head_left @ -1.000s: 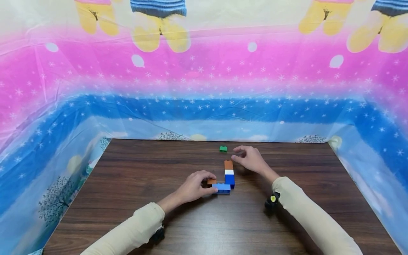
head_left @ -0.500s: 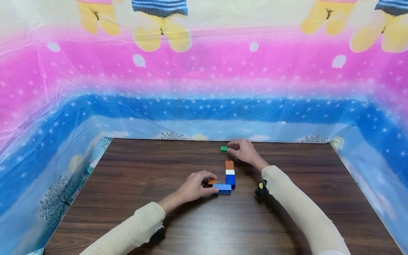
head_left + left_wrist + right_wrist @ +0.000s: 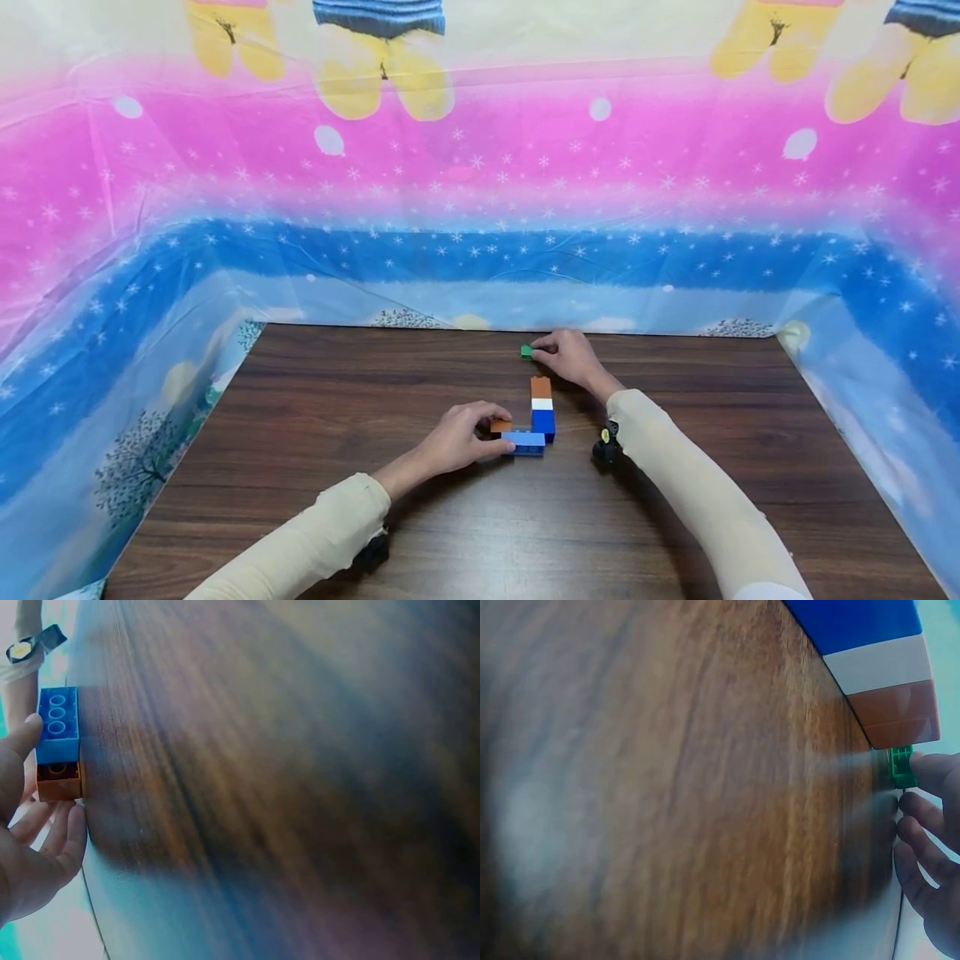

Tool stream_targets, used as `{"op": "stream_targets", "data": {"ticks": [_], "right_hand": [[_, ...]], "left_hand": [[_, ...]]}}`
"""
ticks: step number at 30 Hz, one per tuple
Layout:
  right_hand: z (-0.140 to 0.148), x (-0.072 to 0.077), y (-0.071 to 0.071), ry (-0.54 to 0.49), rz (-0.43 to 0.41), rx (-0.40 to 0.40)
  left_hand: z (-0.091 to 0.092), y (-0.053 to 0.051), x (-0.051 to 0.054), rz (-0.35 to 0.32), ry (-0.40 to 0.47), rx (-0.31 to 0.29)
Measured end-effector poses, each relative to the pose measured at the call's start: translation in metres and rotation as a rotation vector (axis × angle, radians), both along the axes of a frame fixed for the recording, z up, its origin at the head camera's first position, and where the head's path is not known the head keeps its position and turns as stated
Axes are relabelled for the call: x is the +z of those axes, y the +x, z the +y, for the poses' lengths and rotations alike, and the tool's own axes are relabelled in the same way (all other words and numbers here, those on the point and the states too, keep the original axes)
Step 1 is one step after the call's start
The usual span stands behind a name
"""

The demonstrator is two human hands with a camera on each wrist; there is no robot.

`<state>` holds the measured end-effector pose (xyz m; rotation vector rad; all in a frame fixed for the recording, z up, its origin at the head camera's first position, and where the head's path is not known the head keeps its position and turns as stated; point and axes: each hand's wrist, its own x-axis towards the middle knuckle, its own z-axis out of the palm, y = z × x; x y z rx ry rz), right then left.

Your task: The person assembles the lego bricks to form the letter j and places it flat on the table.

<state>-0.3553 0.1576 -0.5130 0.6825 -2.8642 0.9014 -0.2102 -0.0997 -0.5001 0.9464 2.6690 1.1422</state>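
Observation:
My left hand (image 3: 450, 440) grips a small assembly of toy building bricks on the table: its thumb presses the light blue brick (image 3: 525, 443), and its fingers curl behind an orange brick (image 3: 500, 426). Round hollow tubes show on the side of the light blue brick (image 3: 58, 712) in the left wrist view. At the far side of the table, my right hand (image 3: 570, 357) pinches a small green brick (image 3: 527, 352). The other right fingers bend beside the green brick (image 3: 901, 766) in the right wrist view, partly cut off by the frame's edge.
A row made of a dark blue brick (image 3: 543, 425), a white brick (image 3: 542, 404) and a second orange brick (image 3: 540, 387) runs away from the light blue brick, toward the green one. The dark wooden table (image 3: 337, 375) ends at a printed cloth backdrop (image 3: 480, 250).
My right hand has moved left and slightly away across the table to the green brick, and its fingers have closed on it. The left hand has kept its hold.

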Motion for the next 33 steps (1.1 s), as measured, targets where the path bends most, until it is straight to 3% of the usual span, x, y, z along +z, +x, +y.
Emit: {"op": "stream_targets", "data": {"ticks": [8, 18, 33], "right_hand": [[0.005, 0.002, 0.011, -0.009, -0.04, 0.02], [0.013, 0.003, 0.024, -0.041, -0.03, 0.036], [0.017, 0.001, 0.029, -0.052, -0.055, 0.041]], "left_hand": [[0.0, 0.0, 0.001, -0.01, 0.003, 0.006], [0.0, -0.002, 0.003, -0.01, 0.001, -0.002], [0.001, -0.004, 0.001, -0.034, -0.012, 0.01]]}}
